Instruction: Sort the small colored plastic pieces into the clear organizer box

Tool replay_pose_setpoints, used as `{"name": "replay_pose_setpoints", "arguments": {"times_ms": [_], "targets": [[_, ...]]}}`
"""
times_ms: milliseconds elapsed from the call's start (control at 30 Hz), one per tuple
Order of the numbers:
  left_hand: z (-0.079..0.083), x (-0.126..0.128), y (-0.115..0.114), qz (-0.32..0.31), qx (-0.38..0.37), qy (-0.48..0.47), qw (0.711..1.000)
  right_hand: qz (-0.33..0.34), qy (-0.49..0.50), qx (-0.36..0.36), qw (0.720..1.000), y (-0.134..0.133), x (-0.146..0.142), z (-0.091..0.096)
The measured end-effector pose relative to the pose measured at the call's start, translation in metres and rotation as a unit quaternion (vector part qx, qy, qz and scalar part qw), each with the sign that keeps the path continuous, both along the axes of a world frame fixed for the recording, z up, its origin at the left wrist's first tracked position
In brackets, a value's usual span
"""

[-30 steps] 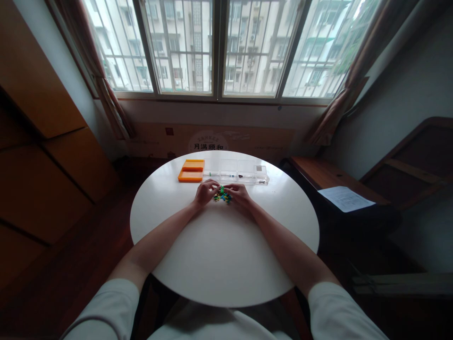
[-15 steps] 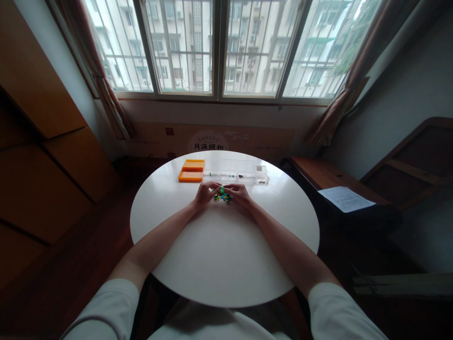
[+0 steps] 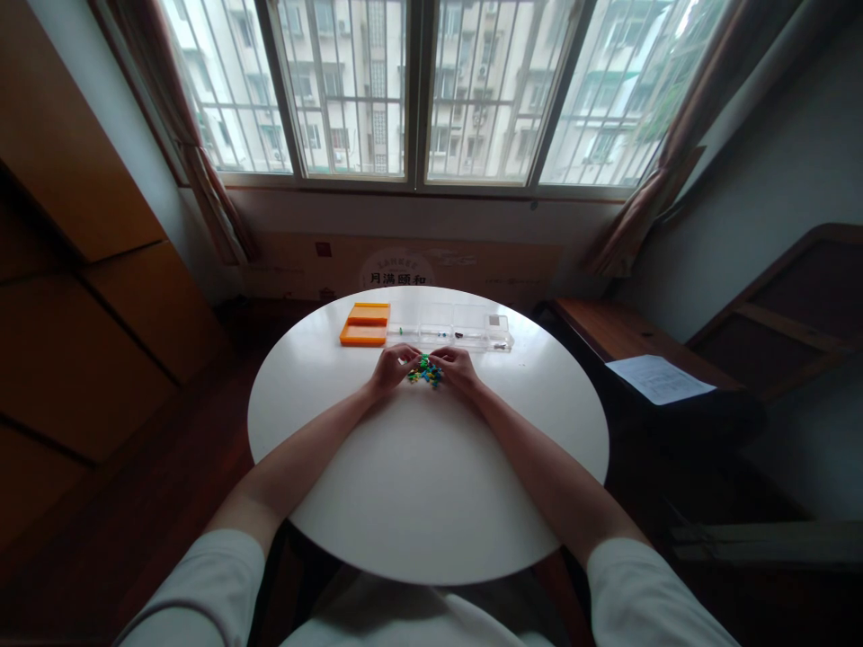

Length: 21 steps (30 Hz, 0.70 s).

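Note:
A small heap of tiny green, blue and yellow pieces (image 3: 426, 374) lies on the white round table (image 3: 431, 485). My left hand (image 3: 394, 367) reaches to the heap from the left, its fingers bent together at a small green piece (image 3: 424, 358). From the right, my right hand (image 3: 458, 367) meets it with thumb and fingers pinched at the same spot. The exact kind of the pieces is too small to make out, and the fingertips partly cover the green one.
Behind my hands stands an open orange box (image 3: 364, 334). To its right, clear plastic boxes (image 3: 438, 323) hold a few small bits. A sheet of paper (image 3: 659, 379) rests on a brown bench (image 3: 593, 325) at the right. A barred window lies beyond.
Both hands stay at the heap, with only slight shifts of the fingers. The green piece between the fingertips shows a little less than before.

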<state>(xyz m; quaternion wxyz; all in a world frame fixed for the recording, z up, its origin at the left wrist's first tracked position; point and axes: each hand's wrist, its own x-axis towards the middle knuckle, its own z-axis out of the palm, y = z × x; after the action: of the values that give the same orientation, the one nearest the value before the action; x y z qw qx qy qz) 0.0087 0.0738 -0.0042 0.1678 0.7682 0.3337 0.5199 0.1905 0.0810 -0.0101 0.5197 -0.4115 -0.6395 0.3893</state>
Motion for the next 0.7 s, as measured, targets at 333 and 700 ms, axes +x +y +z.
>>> {"name": "replay_pose_setpoints", "arguments": {"times_ms": [333, 700], "targets": [[-0.0013, 0.0, 0.0002, -0.019, -0.028, -0.002, 0.999, 0.001, -0.004, -0.006, 1.0, -0.0025, 0.0009, 0.0025], [0.0012, 0.0006, -0.0019, -0.024, -0.029, 0.004, 0.999, 0.016, -0.001, 0.002, 1.0, -0.0004, 0.0008, 0.0002]]}}
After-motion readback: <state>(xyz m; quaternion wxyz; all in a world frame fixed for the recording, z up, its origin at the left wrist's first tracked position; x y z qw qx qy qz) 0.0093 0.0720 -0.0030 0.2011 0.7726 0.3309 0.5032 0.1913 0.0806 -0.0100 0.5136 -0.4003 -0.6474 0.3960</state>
